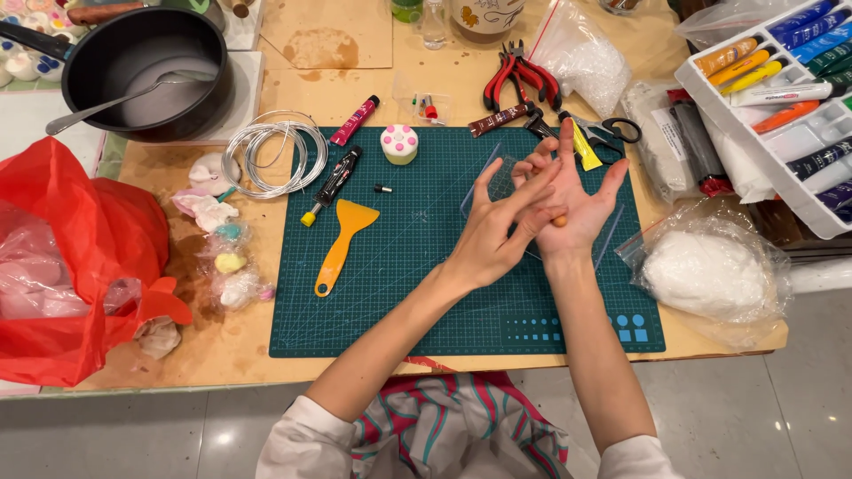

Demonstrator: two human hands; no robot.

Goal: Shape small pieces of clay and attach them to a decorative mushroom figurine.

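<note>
Right hand (577, 200) open, palm up; left hand (497, 222) fingers roll orange lump (559, 221) on it

Dark green gridded cutting mat (399, 293); orange scraper (342, 241); red plastic bag (84, 257); black pan (146, 66).

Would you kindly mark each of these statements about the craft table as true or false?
1. The left hand and right hand press together over the green cutting mat. True.
2. A small orange lump shows between the palms. True.
3. The orange scraper is held in the left hand. False: it lies on the mat, untouched.
4. The black pot holds a spoon. True.
5. The wire coil lies inside the red bag. False: it lies on the table beside the mat.
</note>
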